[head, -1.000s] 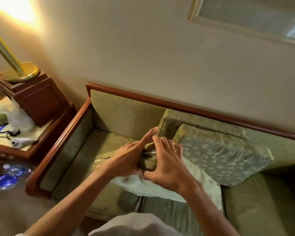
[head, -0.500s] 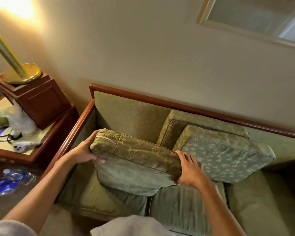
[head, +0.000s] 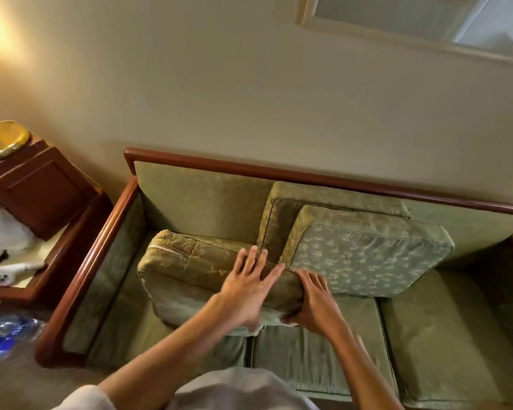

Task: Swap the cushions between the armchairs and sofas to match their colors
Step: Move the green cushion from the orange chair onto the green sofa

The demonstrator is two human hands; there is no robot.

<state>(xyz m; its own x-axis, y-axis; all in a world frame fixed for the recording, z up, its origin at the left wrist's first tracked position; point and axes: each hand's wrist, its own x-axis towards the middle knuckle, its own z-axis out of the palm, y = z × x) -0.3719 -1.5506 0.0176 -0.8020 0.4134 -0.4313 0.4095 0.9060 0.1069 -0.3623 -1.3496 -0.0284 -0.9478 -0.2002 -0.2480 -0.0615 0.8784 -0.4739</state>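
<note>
Left hand: the left hand [head: 249, 287] lies flat on the top edge of the olive cushion [head: 190, 279], fingers straight and spread, gripping nothing.
Right hand: the right hand [head: 316, 303] holds that cushion's right end, fingers laid over the top corner and thumb tucked under its lower edge.
Olive cushion: it stands tilted on the sofa's [head: 308, 359] left seat, near the left armrest, with a pale zip line along its upper left edge and a gold leaf pattern.
Patterned cushion: just right of it, a grey-green cushion [head: 367, 258] with small pale sprigs leans back; their edges meet near the right hand.
Back cushion: a plain green cushion [head: 282, 208] stands behind the patterned one, against the backrest.
Frame: red-brown wood rail [head: 279, 172] along the back and arms.
Floor, left: a blurred plastic bottle [head: 9, 335] with a blue label; its letters cannot be read.
Side table: a wooden table [head: 60, 261] beside the left armrest carries a white device [head: 14, 272], a dark wood box [head: 39, 190] and a brass lamp base [head: 3, 142].
Wall: a pale frame [head: 412, 34] hangs at upper right.
</note>
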